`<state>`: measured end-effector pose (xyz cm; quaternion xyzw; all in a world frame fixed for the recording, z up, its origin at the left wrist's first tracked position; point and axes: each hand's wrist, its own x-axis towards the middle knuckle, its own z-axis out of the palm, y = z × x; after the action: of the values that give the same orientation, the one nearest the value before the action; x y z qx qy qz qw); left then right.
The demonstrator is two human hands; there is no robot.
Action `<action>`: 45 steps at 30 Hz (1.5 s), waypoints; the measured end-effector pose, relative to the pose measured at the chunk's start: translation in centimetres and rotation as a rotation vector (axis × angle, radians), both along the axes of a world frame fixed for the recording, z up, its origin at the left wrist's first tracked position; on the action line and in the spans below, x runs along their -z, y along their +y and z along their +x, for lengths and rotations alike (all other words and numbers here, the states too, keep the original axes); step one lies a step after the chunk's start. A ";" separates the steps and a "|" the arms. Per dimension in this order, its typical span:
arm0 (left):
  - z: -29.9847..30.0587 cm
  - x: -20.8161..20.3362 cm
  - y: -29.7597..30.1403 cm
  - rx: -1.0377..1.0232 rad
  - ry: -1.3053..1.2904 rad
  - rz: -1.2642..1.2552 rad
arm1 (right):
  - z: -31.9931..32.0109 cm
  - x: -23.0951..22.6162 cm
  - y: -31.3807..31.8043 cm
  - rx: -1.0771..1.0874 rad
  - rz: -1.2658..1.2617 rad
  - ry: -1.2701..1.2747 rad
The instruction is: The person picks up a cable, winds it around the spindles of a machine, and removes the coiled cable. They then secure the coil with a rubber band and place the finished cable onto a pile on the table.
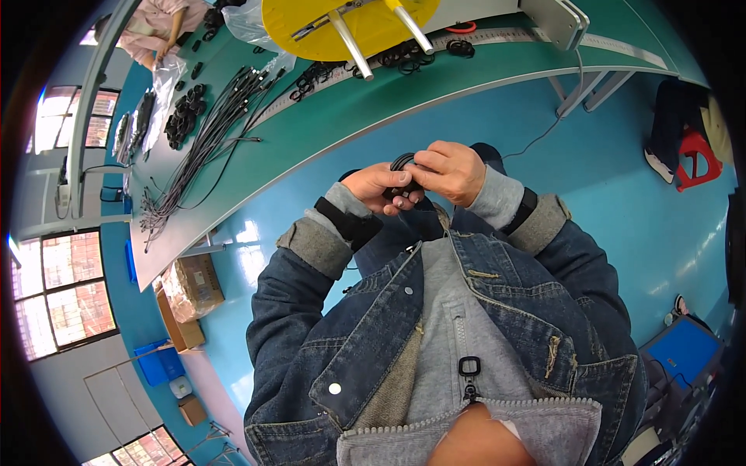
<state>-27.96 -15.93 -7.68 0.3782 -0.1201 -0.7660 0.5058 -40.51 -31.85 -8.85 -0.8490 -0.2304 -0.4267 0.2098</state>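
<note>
A small coil of black cable (pixel 400 163) sits between my two hands, held over my lap just short of the table edge. My left hand (pixel 378 186) curls around its lower left side, thumb across the loops. From the right, my right hand (pixel 451 172) pinches the coil with thumb and fingers. My palms and fingers hide part of the loops. On the green table (pixel 311 132) lies a long bundle of loose dark cables (pixel 214 128). Several coiled black cables (pixel 404 58) lie along the table's far part.
A yellow round plate with metal rods (pixel 350 31) stands over the table. A long steel ruler (pixel 497 36) lies behind it. Black parts (pixel 185 116) are heaped at the left. Another person's hand (pixel 163 53) touches a clear bag. A red stool (pixel 695 159) stands at right.
</note>
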 end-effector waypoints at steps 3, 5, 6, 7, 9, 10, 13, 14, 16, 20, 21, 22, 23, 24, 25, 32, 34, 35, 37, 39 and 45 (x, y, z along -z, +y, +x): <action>0.0 0.2 0.0 0.002 -0.027 0.013 | 0.0 -0.3 0.0 0.013 -0.110 0.061; -0.1 0.2 0.0 0.006 -0.058 0.008 | 0.0 -0.2 0.1 0.019 -0.120 0.088; -0.2 0.2 0.0 0.007 -0.058 0.008 | 0.1 -0.1 0.2 0.024 -0.131 0.114; -0.2 0.1 0.0 0.002 -0.075 0.004 | 0.1 -0.1 0.2 0.029 -0.142 0.139; -0.4 -0.1 0.0 -0.009 -0.109 -0.001 | 0.0 -0.1 0.3 0.023 -0.123 0.142; -0.4 -0.2 0.0 -0.009 -0.109 -0.001 | 0.0 -0.2 0.3 0.017 -0.106 0.145; -0.5 -0.5 0.1 -0.004 -0.095 -0.067 | 0.0 -0.4 0.6 0.011 -0.056 0.120; -0.5 -0.6 0.0 -0.002 -0.097 -0.070 | 0.0 -0.5 0.7 0.010 -0.023 0.094; -0.7 -0.7 -0.1 -0.009 -0.145 -0.059 | -0.1 -0.7 0.8 0.013 0.005 0.064; -1.2 -0.1 0.1 -0.016 -0.231 0.055 | 0.2 -0.7 0.9 -0.001 0.048 0.080; -1.3 0.1 0.1 -0.021 -0.261 0.111 | 0.2 -0.4 1.1 -0.032 0.197 0.131; -1.3 0.2 0.1 -0.019 -0.274 0.097 | 0.3 -0.2 1.2 -0.065 0.345 0.182; -1.5 0.4 0.2 -0.105 -0.329 0.068 | 0.5 -0.1 1.1 -0.097 0.495 0.237; -1.7 0.6 0.3 -0.191 -0.382 0.038 | 0.9 0.0 0.5 -0.093 0.483 0.228; -1.9 0.5 0.3 -0.277 -0.429 0.010 | 1.2 0.0 -0.2 -0.003 0.556 0.256; -1.6 -1.1 -0.6 -0.515 -0.618 -0.024 | 8.2 -0.7 -5.9 0.396 0.354 0.181; -0.8 -1.5 -1.1 -0.558 -0.652 -0.028 | 10.2 -0.8 -6.1 0.524 0.062 0.156; -0.3 -1.7 -1.6 -0.598 -0.681 -0.020 | 10.6 -0.7 -6.3 0.524 0.062 0.152; 0.7 -2.2 -2.7 -0.673 -0.739 -0.005 | 10.9 -0.5 -6.8 0.479 0.139 0.136; 2.0 -2.9 -3.8 -0.715 -0.786 -0.003 | 11.3 -0.5 -6.9 0.445 0.180 0.124; 2.9 -3.9 -6.8 -0.813 -0.895 0.001 | 8.9 -2.7 -5.4 0.042 1.283 0.723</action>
<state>-25.08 -22.72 -3.81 0.6795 -0.1668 -0.2780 0.6581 -31.58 -37.27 -6.18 -0.6513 0.1645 -0.1750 0.7198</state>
